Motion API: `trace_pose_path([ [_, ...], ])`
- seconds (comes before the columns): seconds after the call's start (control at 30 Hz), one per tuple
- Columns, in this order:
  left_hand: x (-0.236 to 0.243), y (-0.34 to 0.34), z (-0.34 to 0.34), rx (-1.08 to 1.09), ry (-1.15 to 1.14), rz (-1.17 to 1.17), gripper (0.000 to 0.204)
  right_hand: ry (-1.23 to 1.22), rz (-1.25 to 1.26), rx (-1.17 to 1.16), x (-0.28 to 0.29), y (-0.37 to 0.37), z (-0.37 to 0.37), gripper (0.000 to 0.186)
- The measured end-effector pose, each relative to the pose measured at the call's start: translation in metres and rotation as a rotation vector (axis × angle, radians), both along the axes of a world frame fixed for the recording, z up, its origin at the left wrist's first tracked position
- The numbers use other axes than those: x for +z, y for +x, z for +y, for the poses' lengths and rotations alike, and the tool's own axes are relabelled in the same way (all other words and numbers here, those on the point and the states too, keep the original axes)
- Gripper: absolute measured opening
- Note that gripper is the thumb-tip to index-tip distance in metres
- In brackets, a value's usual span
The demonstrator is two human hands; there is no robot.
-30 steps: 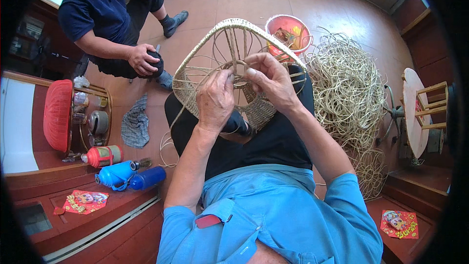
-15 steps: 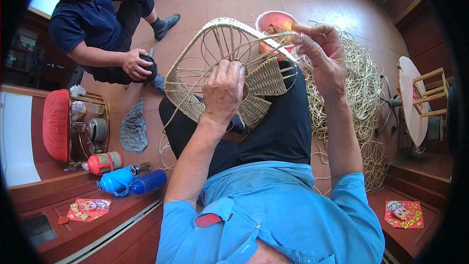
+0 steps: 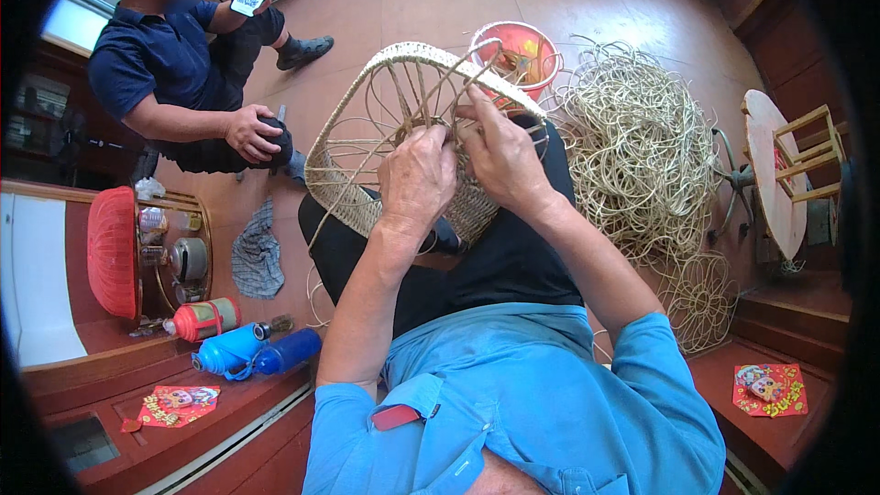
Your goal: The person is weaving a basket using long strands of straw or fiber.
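Because the dark-trousered thighs (image 3: pixel 541 247) apparently steady it, the woven fibre frame (image 3: pixel 475 206) rests against them, leaving both hands free (head view). Left hand (image 3: pixel 417 174) curls over its central strands; right hand (image 3: pixel 502 151) lies just beside, both fingertip grips unclear. Loose strand pile (image 3: pixel 632 160) sits rightward, presumably for easy reach.

The left grip (image 3: pixel 417 176) pinches a partly woven basket (image 3: pixel 403 53) mid-frame, the right grip (image 3: pixel 502 151) just beside.

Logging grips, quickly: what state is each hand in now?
Left hand: closed on strands of the woven frame.
Right hand: fingers partly bent at the frame; whether they grip a strand cannot be told.
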State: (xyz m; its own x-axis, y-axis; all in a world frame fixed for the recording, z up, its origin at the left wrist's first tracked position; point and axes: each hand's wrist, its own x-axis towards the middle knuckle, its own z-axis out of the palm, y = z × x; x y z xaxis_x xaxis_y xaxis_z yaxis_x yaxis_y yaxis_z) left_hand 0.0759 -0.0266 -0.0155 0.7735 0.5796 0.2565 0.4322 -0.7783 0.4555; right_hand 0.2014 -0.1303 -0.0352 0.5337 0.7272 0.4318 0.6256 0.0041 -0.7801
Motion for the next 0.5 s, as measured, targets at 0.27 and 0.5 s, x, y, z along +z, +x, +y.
trace_pose_path([
  [0.27,-0.009,-0.006,-0.011,0.009,0.153,-0.132,0.015,0.054,0.190,-0.106,-0.010,-0.016,0.000,0.053],
  [0.5,-0.017,-0.005,-0.016,-0.105,0.397,-0.312,0.026,0.325,0.846,0.242,0.004,-0.010,-0.028,0.038],
])
